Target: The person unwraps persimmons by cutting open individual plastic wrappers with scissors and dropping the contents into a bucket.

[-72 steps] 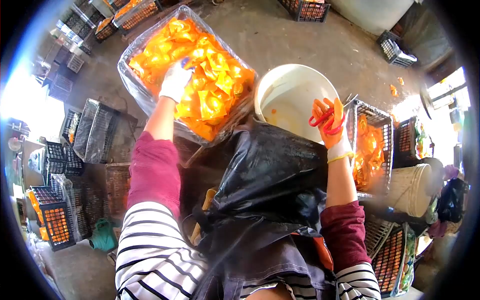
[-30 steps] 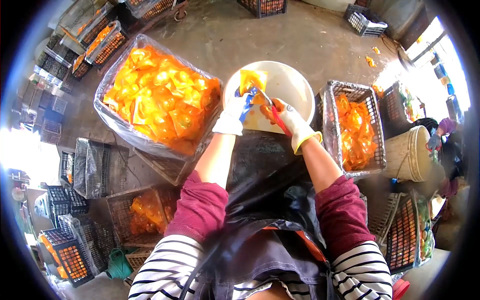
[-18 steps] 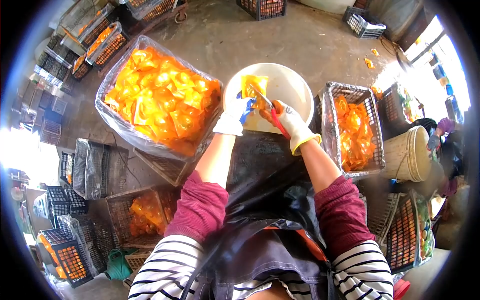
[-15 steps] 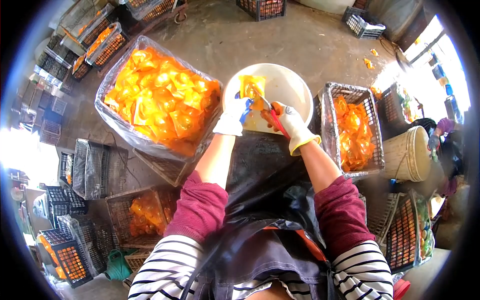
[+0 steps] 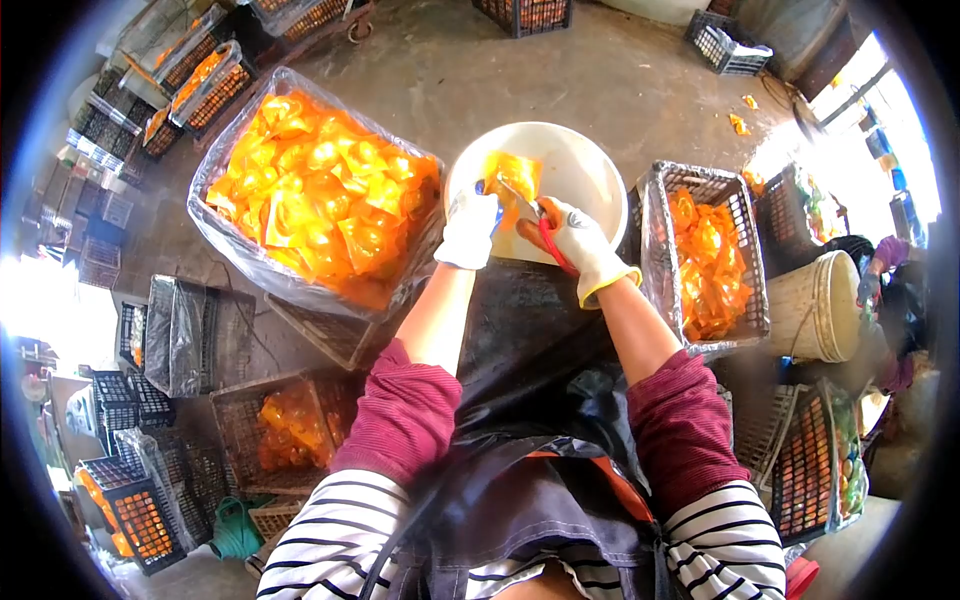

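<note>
Over a white tub [image 5: 590, 180], my gloved left hand [image 5: 470, 222] is closed on an orange plastic piece [image 5: 515, 174], thin and shiny like a packet. My gloved right hand [image 5: 583, 243] grips red-handled scissors [image 5: 556, 248]. The scissor blades lie against the orange plastic piece, near my left fingers. Whether the blades are cutting through it I cannot tell. To the left of my left hand stands a lined crate [image 5: 225, 245] heaped with similar orange plastic pieces [image 5: 320, 190]. Right of my right hand, a smaller crate [image 5: 655, 265] holds more orange pieces [image 5: 712, 265].
A tilted crate [image 5: 235, 415] with orange pieces lies at lower left. On the right are a dirty white bucket [image 5: 815, 310] and another person's gloved hand [image 5: 868, 290]. Stacked crates [image 5: 140, 510] line the left side. A dark apron [image 5: 530, 400] covers my lap.
My left hand has shifted slightly right with the orange piece, which has turned and bunched up. The scissors' red handles look closer together in my right hand.
</note>
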`<state>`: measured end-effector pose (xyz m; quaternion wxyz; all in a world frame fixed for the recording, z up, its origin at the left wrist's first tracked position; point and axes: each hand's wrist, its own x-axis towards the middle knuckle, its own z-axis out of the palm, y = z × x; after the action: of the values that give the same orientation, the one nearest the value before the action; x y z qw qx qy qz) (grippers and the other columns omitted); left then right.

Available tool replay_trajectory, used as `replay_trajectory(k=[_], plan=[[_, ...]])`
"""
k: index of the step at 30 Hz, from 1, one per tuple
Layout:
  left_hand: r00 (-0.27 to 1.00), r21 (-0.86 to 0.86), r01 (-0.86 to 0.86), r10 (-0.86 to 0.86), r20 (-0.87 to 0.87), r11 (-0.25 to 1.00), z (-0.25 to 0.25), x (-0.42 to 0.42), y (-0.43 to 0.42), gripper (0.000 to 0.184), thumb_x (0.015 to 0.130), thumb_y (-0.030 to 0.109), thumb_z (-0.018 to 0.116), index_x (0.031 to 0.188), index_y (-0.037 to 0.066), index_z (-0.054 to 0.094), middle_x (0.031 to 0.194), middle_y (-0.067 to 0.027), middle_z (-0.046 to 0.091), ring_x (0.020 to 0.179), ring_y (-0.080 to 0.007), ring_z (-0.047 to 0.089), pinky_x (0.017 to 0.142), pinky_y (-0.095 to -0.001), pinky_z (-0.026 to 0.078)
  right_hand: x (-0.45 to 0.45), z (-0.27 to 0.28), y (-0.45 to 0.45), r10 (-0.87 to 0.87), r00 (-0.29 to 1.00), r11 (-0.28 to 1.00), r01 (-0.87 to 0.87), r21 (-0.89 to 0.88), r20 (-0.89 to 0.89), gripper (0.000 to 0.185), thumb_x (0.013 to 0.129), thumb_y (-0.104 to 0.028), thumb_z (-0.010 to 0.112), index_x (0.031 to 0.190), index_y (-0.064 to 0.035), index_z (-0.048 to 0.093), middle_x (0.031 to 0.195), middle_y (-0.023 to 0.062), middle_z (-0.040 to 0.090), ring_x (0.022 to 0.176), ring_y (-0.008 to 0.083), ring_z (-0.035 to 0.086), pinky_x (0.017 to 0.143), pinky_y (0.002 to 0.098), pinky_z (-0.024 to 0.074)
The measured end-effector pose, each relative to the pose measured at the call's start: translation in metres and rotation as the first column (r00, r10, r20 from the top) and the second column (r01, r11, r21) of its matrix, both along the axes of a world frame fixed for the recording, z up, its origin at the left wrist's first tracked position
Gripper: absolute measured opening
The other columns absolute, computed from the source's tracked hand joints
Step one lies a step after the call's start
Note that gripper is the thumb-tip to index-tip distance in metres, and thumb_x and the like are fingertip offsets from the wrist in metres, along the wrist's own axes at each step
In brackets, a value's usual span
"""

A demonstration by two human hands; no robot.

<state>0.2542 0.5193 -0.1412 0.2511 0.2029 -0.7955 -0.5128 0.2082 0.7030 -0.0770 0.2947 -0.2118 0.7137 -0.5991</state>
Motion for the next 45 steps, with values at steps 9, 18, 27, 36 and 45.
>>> replay_trajectory(k=[9, 18, 27, 36, 45], plan=[[0.992, 0.720, 0.120, -0.103, -0.068, 0.683, 0.053, 0.001, 0.010, 0.037, 0.091, 0.007, 0.046, 0.128, 0.002, 0.046, 0.116, -0.0158, 0.056, 0.103, -0.0294, 0.059, 0.088, -0.0353, 0.052, 0.004, 0.037, 0.003, 0.004, 0.977, 1.000, -0.010, 0.027, 0.213, 0.029, 0.088, -0.030, 0.065, 0.104, -0.0057, 0.061, 0.083, 0.0025, 0.061, 0.069, 0.0103, 0.057, 0.058, 0.0219, 0.0441], [0.994, 0.457, 0.062, -0.097, 0.053, 0.887, 0.068, 0.008, 0.020, 0.031, 0.093, 0.015, 0.048, 0.119, 0.000, 0.054, 0.110, -0.0144, 0.062, 0.092, -0.0267, 0.063, 0.074, -0.0342, 0.054, 0.000, 0.006, -0.008, -0.121, 0.882, 0.923, 0.270, -0.275, 0.456, 0.030, 0.088, -0.027, 0.066, 0.108, -0.0052, 0.061, 0.083, 0.0037, 0.061, 0.070, 0.0119, 0.058, 0.057, 0.0224, 0.0438], [0.990, 0.536, 0.125, -0.070, -0.122, 0.835, 0.027, -0.007, -0.003, 0.036, 0.091, 0.019, 0.054, 0.124, 0.003, 0.052, 0.109, -0.0119, 0.064, 0.094, -0.0258, 0.062, 0.082, -0.0326, 0.050, 0.007, 0.038, 0.003, -0.015, 0.978, 0.998, 0.002, 0.066, 0.207, 0.035, 0.085, -0.034, 0.068, 0.104, -0.0047, 0.061, 0.080, 0.0028, 0.060, 0.066, 0.0113, 0.057, 0.054, 0.0226, 0.0440], [0.988, 0.579, 0.069, -0.136, 0.073, 0.812, 0.110, 0.015, 0.029, 0.042, 0.097, 0.034, 0.048, 0.132, 0.010, 0.045, 0.118, -0.0147, 0.060, 0.106, -0.0253, 0.060, 0.088, -0.0295, 0.049, 0.008, 0.032, 0.002, -0.012, 0.924, 1.000, 0.017, -0.009, 0.382, 0.033, 0.086, -0.032, 0.068, 0.102, -0.0045, 0.062, 0.078, 0.0029, 0.060, 0.065, 0.0120, 0.058, 0.054, 0.0220, 0.0464], [0.998, 0.313, -0.057, 0.045, 0.046, 0.948, 0.087, 0.008, 0.023, 0.035, 0.093, 0.031, 0.057, 0.116, 0.004, 0.060, 0.096, -0.0134, 0.068, 0.080, -0.0225, 0.067, 0.069, -0.0301, 0.054, 0.009, 0.032, -0.001, -0.032, 0.966, 0.997, 0.011, 0.081, 0.258, 0.034, 0.087, -0.035, 0.066, 0.102, -0.0050, 0.061, 0.079, 0.0026, 0.059, 0.066, 0.0102, 0.056, 0.057, 0.0220, 0.0461]])
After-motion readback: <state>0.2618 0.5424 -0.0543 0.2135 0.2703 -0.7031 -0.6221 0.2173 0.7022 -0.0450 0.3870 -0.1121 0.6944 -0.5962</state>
